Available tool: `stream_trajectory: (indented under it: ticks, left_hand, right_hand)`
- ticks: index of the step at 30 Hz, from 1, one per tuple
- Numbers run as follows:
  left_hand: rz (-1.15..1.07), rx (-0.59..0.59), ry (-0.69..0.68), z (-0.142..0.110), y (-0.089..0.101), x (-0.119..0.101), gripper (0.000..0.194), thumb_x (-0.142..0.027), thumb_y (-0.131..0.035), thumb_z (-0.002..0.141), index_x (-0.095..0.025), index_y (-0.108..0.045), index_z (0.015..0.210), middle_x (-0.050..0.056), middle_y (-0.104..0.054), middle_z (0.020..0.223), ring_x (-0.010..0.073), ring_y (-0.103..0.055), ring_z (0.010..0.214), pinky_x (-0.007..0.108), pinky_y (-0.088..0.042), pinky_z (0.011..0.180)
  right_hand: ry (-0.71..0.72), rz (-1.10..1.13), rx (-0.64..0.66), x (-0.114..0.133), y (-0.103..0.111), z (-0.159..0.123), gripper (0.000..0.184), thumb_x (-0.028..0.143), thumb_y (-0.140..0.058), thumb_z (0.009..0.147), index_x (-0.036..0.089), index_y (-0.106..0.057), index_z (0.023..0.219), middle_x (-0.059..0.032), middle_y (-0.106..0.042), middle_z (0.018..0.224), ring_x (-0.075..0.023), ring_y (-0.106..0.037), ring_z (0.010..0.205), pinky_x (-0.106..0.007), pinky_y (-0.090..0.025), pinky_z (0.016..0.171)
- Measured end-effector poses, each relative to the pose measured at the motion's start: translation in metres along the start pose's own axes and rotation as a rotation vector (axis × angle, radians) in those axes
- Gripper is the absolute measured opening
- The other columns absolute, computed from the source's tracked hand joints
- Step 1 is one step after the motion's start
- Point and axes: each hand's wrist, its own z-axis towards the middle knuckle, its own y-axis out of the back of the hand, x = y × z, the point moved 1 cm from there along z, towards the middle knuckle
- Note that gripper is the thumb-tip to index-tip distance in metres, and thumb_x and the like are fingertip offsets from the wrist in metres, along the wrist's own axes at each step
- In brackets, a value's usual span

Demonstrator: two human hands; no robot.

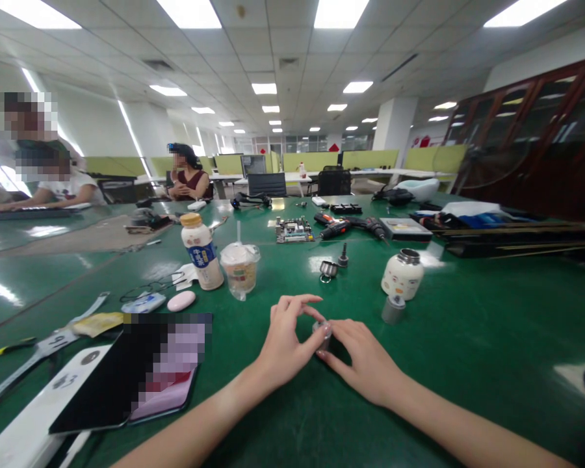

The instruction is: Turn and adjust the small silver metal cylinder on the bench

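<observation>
Between my two hands, low over the green table (448, 377), is a small grey cylinder (323, 333) with a clear-looking rim; its exact kind is hard to make out. My left hand (288, 338) has its thumb on the cylinder's top, with the index finger arched above it. From the other side, my right hand (365, 357) grips it between thumb and fingers. Off to the right stands a cream flask (402, 276) printed with little faces, its metal mouth uncovered. A grey metal cap (394, 310) sits just in front of it. Farther back are a small metal cup-shaped part (328, 270) and a dark stopper-like part (343, 257).
Left of my hands stand a milk tea bottle (202, 253) and a lidded plastic cup (240, 270) with a straw. A tablet (121, 377) lies nearer. Behind are a circuit board (294, 230) and power drills (336, 227). Several people sit or stand at the far left.
</observation>
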Motion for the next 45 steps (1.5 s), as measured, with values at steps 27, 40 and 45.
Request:
stream_trajectory:
  ticks: [27, 40, 45]
  left_hand:
    - [-0.065, -0.070, 0.075, 0.009, 0.009, 0.001, 0.030, -0.026, -0.076, 0.078, -0.026, -0.064, 0.105, 0.000, -0.078, 0.088, 0.0259, -0.064, 0.107, 0.044, -0.038, 0.097]
    - [-0.112, 0.067, 0.005, 0.001, 0.005, -0.001, 0.048, -0.012, -0.060, 0.082, -0.027, -0.052, 0.128, 0.005, -0.064, 0.127, 0.0238, -0.052, 0.122, 0.043, -0.037, 0.103]
    - [-0.011, -0.013, 0.020, 0.001, 0.001, 0.002, 0.038, -0.024, -0.069, 0.081, -0.027, -0.058, 0.117, 0.004, -0.072, 0.108, 0.0268, -0.058, 0.110, 0.046, -0.038, 0.096]
  right_hand:
    - [0.009, -0.024, 0.012, 0.000, 0.001, 0.000, 0.030, 0.031, -0.062, 0.089, 0.020, -0.059, 0.117, -0.0108, -0.067, 0.116, -0.0276, -0.060, 0.106, -0.046, -0.047, 0.092]
    - [0.012, -0.006, 0.003, -0.001, 0.001, 0.001, 0.032, 0.030, -0.062, 0.089, 0.019, -0.057, 0.119, -0.0104, -0.066, 0.117, -0.0266, -0.060, 0.107, -0.046, -0.047, 0.093]
    - [0.010, -0.007, -0.010, 0.001, 0.001, 0.000, 0.030, 0.030, -0.063, 0.089, 0.020, -0.059, 0.116, -0.0097, -0.067, 0.115, -0.0260, -0.060, 0.105, -0.045, -0.048, 0.092]
